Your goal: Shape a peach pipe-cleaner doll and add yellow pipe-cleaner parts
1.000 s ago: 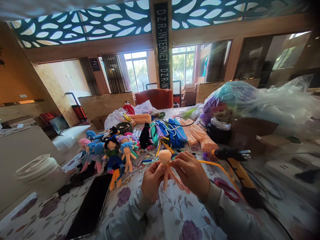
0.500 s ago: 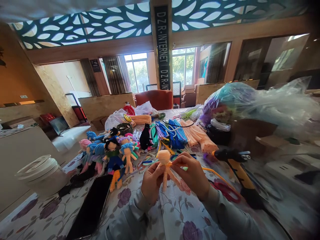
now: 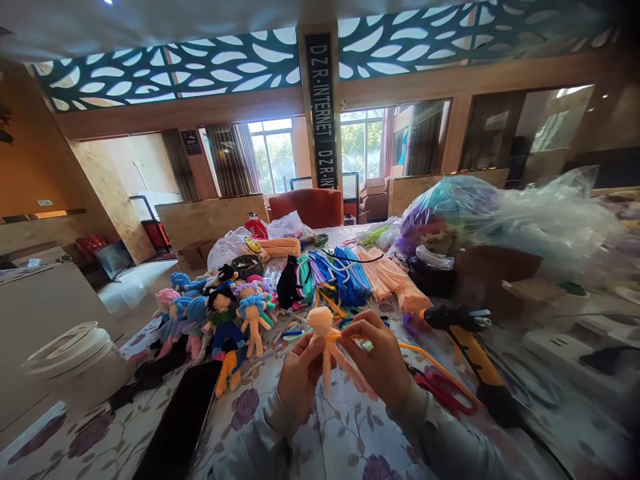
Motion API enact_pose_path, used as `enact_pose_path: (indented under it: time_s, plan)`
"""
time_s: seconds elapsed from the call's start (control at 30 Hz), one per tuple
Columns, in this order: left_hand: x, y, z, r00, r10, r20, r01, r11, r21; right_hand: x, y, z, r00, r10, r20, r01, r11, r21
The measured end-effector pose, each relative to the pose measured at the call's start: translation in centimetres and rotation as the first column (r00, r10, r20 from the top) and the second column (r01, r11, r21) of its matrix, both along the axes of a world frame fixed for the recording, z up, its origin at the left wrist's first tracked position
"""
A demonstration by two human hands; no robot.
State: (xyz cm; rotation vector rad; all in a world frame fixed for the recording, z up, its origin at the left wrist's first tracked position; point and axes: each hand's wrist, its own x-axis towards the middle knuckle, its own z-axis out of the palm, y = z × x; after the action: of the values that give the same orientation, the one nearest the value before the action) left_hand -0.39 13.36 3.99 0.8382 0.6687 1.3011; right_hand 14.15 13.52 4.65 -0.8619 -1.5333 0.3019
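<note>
Holding up one doll (image 3: 327, 363), fuzzy, peach, round-headed and long-legged, nearly upright above the tablecloth (image 3: 323, 447), with left hand (image 3: 300, 373) clamped round its middle, thumb in front. Pinching one thin orange stem (image 3: 338, 336) at the doll's chest with right hand (image 3: 379, 353), thumb and fingertips together. More orange just past the right hand; same piece or not, cannot tell. To the left, in a soft pile, heaped dolls (image 3: 253, 323), too overlapped for a full count, topped in blue, black, pink and purple. Behind, in loose sheaves, straight stems (image 3: 345, 277) of blue, mint and peach fuzz. To the right, one pair of red-handled scissors (image 3: 447, 392), one hard black-and-yellow glue gun (image 3: 470, 350) and, farther off, one crinkled clear bag (image 3: 540, 217). Nearer left, one flat black phone (image 3: 177, 423) and one round, white, lidded pot (image 3: 77, 367). Down a tall black sign (image 3: 320, 107), in pale capitals, "DZR-INTERNET", then "DZR-IN", cut short
</note>
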Motion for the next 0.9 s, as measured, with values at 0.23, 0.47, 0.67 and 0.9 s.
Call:
enact_pose_path:
  time_s: [0.23, 0.47, 0.67, 0.9]
  plan:
    - [-0.05, -0.42, 0.78, 1.0, -0.019, 0.011, 0.02, 0.998, -0.056, -0.24, -0.43, 0.4, 0.999, -0.025, -0.029, 0.026, 0.999, 0.041]
    - [0.06, -0.25, 0.45, 0.994, -0.06, 0.09, 0.061, 0.998, -0.008, -0.32, -0.86, 0.76, 0.998, -0.064, 0.001, 0.063, 0.987, 0.145]
    - [-0.07, -0.16, 0.13, 0.994, 0.012, 0.11, -0.008, 0.999, -0.033, -0.23, -0.72, 0.54, 0.993, -0.097, 0.073, 0.078, 0.972, 0.223]
    - [-0.24, 0.11, -0.03, 0.99, 0.05, 0.133, -0.047, 0.999, -0.024, -0.32, -0.51, 0.2, 0.997, -0.057, 0.05, 0.046, 0.981, 0.189]
